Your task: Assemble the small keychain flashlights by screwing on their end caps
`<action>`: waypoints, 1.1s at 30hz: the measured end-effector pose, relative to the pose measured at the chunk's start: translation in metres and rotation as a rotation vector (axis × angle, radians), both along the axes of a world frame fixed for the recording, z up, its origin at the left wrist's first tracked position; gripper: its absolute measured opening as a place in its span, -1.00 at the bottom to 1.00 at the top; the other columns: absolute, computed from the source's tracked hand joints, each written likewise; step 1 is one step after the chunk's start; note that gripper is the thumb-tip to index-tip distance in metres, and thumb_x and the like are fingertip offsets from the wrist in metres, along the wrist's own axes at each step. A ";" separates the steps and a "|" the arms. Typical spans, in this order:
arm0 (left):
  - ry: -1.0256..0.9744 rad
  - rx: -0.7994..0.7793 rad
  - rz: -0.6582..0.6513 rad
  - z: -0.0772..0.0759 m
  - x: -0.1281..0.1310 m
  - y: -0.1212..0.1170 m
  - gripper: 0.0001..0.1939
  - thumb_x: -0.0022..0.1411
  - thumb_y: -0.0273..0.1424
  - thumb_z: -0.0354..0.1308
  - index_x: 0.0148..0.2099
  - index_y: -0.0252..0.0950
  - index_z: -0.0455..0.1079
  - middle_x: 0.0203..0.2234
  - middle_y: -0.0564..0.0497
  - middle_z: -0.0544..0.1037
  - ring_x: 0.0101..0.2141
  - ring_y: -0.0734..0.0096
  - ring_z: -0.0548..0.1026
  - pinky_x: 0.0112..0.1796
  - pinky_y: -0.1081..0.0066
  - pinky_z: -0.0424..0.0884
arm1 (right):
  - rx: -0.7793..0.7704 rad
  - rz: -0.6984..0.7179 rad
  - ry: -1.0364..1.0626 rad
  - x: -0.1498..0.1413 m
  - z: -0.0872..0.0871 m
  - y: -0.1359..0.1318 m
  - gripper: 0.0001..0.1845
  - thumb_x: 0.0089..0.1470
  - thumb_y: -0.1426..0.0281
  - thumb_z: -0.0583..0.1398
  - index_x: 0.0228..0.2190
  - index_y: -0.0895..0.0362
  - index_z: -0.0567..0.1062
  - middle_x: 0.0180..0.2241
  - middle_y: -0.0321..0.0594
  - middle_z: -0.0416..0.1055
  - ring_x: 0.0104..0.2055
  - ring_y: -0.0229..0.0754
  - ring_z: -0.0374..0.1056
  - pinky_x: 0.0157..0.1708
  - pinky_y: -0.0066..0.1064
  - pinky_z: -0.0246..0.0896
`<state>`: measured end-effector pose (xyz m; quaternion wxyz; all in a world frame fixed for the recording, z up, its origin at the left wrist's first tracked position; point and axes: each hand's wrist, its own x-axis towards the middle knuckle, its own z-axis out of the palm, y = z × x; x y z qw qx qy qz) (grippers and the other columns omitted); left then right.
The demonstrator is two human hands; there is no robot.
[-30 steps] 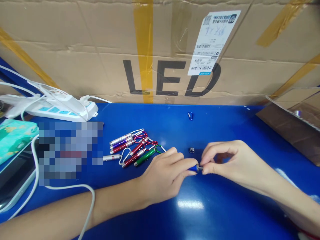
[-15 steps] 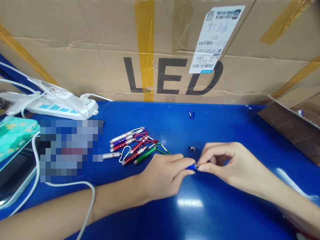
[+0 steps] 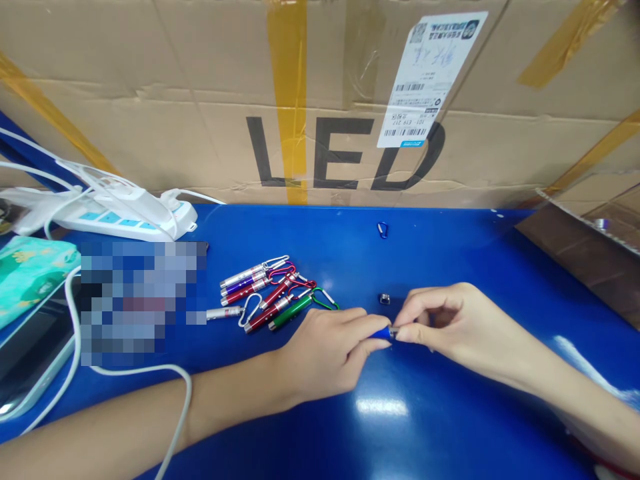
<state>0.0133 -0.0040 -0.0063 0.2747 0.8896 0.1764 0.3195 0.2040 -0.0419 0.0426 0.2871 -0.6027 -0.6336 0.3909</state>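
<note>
My left hand (image 3: 335, 347) is closed around a small blue penlight (image 3: 381, 333), whose body is mostly hidden by the fingers. At the penlight's right end, the thumb and forefinger of my right hand (image 3: 440, 320) pinch a small metal piece (image 3: 394, 332). The fingertips cover part of that piece. Just beyond the hands lies a short silver-and-dark cap-like part (image 3: 384, 299). Farther back is a loose blue carabiner (image 3: 383, 230). Left of the hands, several penlights with carabiners lie grouped, among them a green penlight (image 3: 290, 312) and a silver penlight (image 3: 223, 313).
A large cardboard box (image 3: 200, 100) stands along the back of the blue table (image 3: 450, 253). On the left are a white power strip (image 3: 125, 223), a green packet (image 3: 35, 267) and a dark-screened device (image 3: 35, 353). A white cable (image 3: 186, 400) crosses my left forearm. An open carton (image 3: 580, 247) is at right.
My right hand has turned slightly, its knuckles shifting a little left, with the pinch kept at the penlight's end. My left hand and the things on the table look the same.
</note>
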 end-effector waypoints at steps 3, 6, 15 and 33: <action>0.008 0.003 -0.002 0.000 0.000 0.000 -0.63 0.45 -0.33 -0.20 -0.23 -0.37 0.39 -0.55 0.04 0.34 -0.56 0.47 0.30 -0.54 0.49 0.23 | -0.011 0.000 -0.002 0.000 -0.001 0.002 -0.80 -0.15 0.27 0.30 -0.64 0.12 0.55 -0.69 -0.31 0.36 -0.63 -0.34 0.16 -0.64 -0.50 0.06; 0.012 -0.002 -0.006 0.000 0.000 0.000 -0.63 0.45 -0.33 -0.19 -0.24 -0.37 0.38 -0.54 0.03 0.36 -0.55 0.47 0.31 -0.53 0.49 0.23 | -0.009 0.004 0.000 0.000 -0.002 0.003 -0.81 -0.18 0.27 0.31 -0.64 0.12 0.55 -0.70 -0.31 0.37 -0.64 -0.34 0.17 -0.65 -0.51 0.06; -0.022 -0.030 -0.010 0.000 0.000 0.000 -0.71 0.42 -0.36 -0.12 -0.21 -0.38 0.37 -0.50 0.02 0.42 -0.54 0.46 0.35 -0.53 0.49 0.23 | -0.010 -0.015 -0.010 0.000 -0.003 0.003 -0.80 -0.17 0.26 0.29 -0.63 0.14 0.56 -0.71 -0.30 0.37 -0.64 -0.34 0.17 -0.64 -0.51 0.05; -0.031 -0.072 -0.020 0.000 0.001 0.000 -0.74 0.42 -0.36 -0.10 -0.21 -0.37 0.37 -0.50 0.03 0.44 -0.55 0.48 0.38 -0.56 0.49 0.20 | 0.027 -0.027 -0.025 0.003 -0.007 0.004 -0.79 -0.16 0.23 0.30 -0.61 0.12 0.58 -0.69 -0.30 0.38 -0.63 -0.34 0.16 -0.64 -0.51 0.03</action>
